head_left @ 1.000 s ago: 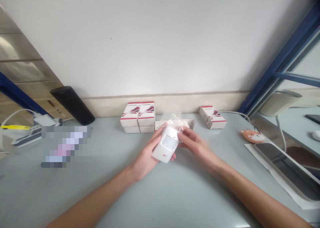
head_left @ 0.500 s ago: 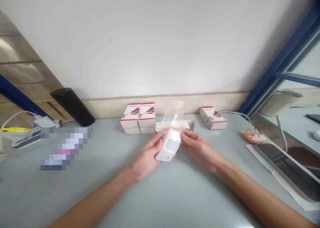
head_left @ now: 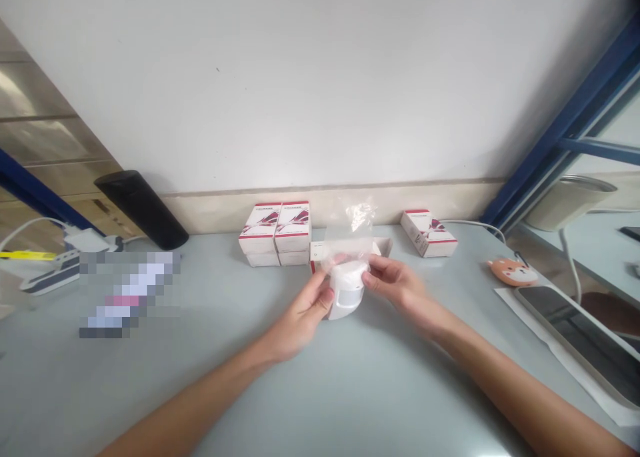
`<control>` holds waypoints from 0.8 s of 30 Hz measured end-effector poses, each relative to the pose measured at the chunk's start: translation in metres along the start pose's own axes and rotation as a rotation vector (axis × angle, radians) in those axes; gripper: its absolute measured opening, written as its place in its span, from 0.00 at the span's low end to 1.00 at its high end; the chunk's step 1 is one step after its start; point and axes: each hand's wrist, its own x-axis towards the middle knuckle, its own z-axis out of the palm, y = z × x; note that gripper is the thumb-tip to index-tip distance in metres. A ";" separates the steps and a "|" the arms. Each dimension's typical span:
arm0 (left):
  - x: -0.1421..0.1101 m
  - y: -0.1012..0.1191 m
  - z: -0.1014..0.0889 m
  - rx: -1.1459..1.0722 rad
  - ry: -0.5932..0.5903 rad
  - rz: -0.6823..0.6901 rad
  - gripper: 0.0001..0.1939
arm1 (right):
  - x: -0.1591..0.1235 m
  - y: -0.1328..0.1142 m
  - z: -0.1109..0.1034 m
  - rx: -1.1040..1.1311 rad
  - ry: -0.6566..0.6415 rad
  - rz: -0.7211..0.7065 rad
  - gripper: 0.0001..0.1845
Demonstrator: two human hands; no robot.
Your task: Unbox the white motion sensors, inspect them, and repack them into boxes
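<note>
Our left hand [head_left: 303,312] and right hand [head_left: 400,290] grip the white sensor [head_left: 349,297] — it sits between both sets of curled fingers, with a clear bag [head_left: 353,233] standing just above the fingertips.

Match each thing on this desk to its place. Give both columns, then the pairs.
Things:
1. Clear plastic bag
2. Black cylinder
3. Stacked white boxes
4. Orange fox-shaped object

Places:
A. Right side, behind the dark-screened device
B. Left, by the wall
C. Above the white motion sensor
D. Back centre, two by two

Pairs: 1-C, 2-B, 3-D, 4-A
</note>
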 end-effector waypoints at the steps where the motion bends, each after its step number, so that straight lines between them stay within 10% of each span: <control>1: 0.000 0.001 0.001 0.009 0.002 0.017 0.29 | 0.000 -0.001 -0.002 -0.006 -0.017 0.004 0.25; 10: 0.011 0.014 -0.003 -0.197 0.017 0.075 0.18 | -0.002 -0.013 -0.014 -0.165 -0.070 0.033 0.26; 19: 0.004 0.024 0.004 -0.084 0.352 -0.089 0.15 | 0.000 -0.015 -0.012 -0.205 -0.112 -0.011 0.23; 24: 0.004 0.022 -0.003 0.048 0.231 -0.188 0.20 | 0.001 -0.015 -0.017 -0.282 -0.121 -0.029 0.20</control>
